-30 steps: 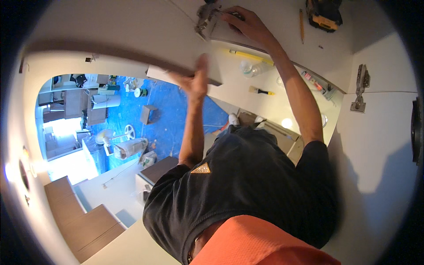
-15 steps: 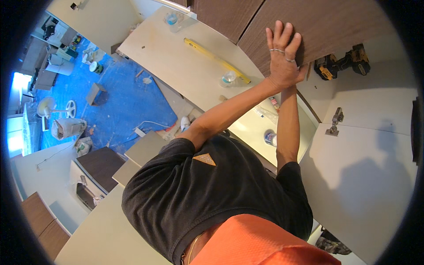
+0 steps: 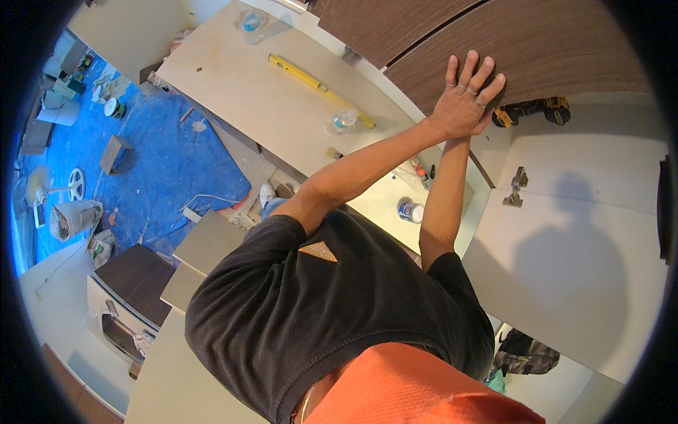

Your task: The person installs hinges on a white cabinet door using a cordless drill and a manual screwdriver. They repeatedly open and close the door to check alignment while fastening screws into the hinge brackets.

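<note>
My left hand (image 3: 465,102) lies flat with fingers spread on the brown wood-grain cabinet door (image 3: 558,56), near its lower corner. Rings show on its fingers. My right forearm (image 3: 446,194) rises to the same corner, but the right hand is hidden behind the left hand and the door edge. Just past the door's lower edge, yellow-and-black cordless power tools (image 3: 530,111) sit in the white cabinet, partly covered by the door. Below them a metal hinge (image 3: 518,187) is fixed to a white panel (image 3: 544,261).
A pale countertop (image 3: 226,78) carries a yellow spirit level (image 3: 321,90), a clear plastic bottle (image 3: 342,121), a brush (image 3: 333,152) and a small white-and-blue tub (image 3: 409,210). Blue sheeting (image 3: 176,155) covers the floor at left, with a fan (image 3: 39,185) and a bag (image 3: 74,219) on it.
The view has shifted. The door's lower edge now covers more of the power tools. My left hand stays on the door, its fingers spread wider.
</note>
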Tool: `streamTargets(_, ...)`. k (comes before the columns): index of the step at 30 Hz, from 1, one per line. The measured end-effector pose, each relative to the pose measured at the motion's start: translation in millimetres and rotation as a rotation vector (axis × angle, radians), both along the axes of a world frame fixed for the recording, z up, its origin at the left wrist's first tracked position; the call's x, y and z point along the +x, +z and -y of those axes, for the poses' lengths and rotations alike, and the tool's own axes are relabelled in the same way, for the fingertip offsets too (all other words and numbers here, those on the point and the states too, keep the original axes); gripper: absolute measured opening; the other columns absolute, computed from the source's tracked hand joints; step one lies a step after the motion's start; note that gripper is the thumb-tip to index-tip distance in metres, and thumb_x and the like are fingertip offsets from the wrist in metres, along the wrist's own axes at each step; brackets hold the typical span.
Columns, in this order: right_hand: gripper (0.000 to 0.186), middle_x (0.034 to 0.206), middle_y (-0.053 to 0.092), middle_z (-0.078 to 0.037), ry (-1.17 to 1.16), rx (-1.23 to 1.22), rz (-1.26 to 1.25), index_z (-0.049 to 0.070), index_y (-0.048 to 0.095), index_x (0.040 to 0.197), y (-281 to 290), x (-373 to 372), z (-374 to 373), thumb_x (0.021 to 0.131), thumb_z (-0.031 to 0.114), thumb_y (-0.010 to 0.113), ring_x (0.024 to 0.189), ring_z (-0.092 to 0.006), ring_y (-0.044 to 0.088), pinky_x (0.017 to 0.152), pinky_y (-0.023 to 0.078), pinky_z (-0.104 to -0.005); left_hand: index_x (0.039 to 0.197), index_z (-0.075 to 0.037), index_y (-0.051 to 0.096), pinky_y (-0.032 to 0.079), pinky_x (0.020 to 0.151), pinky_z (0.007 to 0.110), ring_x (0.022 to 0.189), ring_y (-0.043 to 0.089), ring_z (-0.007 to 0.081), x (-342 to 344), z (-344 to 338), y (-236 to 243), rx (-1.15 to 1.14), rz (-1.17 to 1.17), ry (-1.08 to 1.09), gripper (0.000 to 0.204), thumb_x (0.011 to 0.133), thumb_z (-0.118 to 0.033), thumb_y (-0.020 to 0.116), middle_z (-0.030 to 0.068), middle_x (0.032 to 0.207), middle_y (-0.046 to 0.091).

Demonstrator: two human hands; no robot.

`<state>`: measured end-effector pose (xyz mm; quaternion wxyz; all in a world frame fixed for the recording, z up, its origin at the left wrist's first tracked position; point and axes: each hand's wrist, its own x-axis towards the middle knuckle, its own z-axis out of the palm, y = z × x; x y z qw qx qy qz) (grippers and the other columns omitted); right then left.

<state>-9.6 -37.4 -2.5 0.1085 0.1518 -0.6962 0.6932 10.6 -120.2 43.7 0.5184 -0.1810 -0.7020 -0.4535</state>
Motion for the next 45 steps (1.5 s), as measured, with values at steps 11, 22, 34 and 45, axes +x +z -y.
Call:
streamTargets(11, 0.03, 0.1, 0.065, -0.009, -0.093, -0.063, -0.013, 0.0, 0.058, 0.118, -1, 22, 6, 0.097, 0.021, 0.062, 0.086, -0.0157, 0.06, 0.074, 0.051, -0.0319, 0.149, -0.024, 0.032, 0.005, 0.117, 0.069, 0.146, 0.016, 0.0493, -1, 2, 1, 0.028, -0.033, 0.026, 0.108, 0.056, -0.006, 0.084, 0.0171, 0.155, 0.025)
streamTargets(22, 0.028, 0.097, 0.064, -0.008, -0.252, -0.218, -0.075, 0.0, 0.057, 0.12, -13, 49, 63, 0.098, 0.018, 0.061, 0.082, -0.0151, 0.059, 0.069, 0.051, -0.031, 0.15, -0.007, 0.033, 0.009, 0.121, 0.059, 0.15, 0.016, 0.0452, 43, 66, 9, -0.006, -0.087, -0.238, 0.097, 0.064, -0.006, 0.078, 0.0269, 0.159, 0.023)
streamTargets(34, 0.037, 0.082, 0.067, -0.005, -0.135, 0.13, 0.049, 0.007, 0.063, 0.119, 38, 26, 28, 0.095, 0.035, 0.068, 0.071, -0.0106, 0.061, 0.065, 0.051, -0.0282, 0.136, -0.004, 0.033, 0.044, 0.095, 0.034, 0.105, 0.05, 0.0187, 83, 164, 12, 0.328, 0.345, -0.397, 0.071, 0.072, 0.004, 0.063, 0.0101, 0.115, 0.048)
streamTargets(45, 0.035, 0.082, 0.065, 0.001, 0.12, 0.298, 0.016, 0.014, 0.07, 0.12, 48, -37, -14, 0.096, 0.039, 0.067, 0.072, -0.0075, 0.056, 0.064, 0.048, -0.0234, 0.125, 0.002, 0.047, 0.052, 0.088, 0.035, 0.101, 0.059, 0.0196, 65, 167, -7, 0.313, 0.322, -0.146, 0.052, 0.083, -0.007, 0.077, 0.0141, 0.115, 0.058)
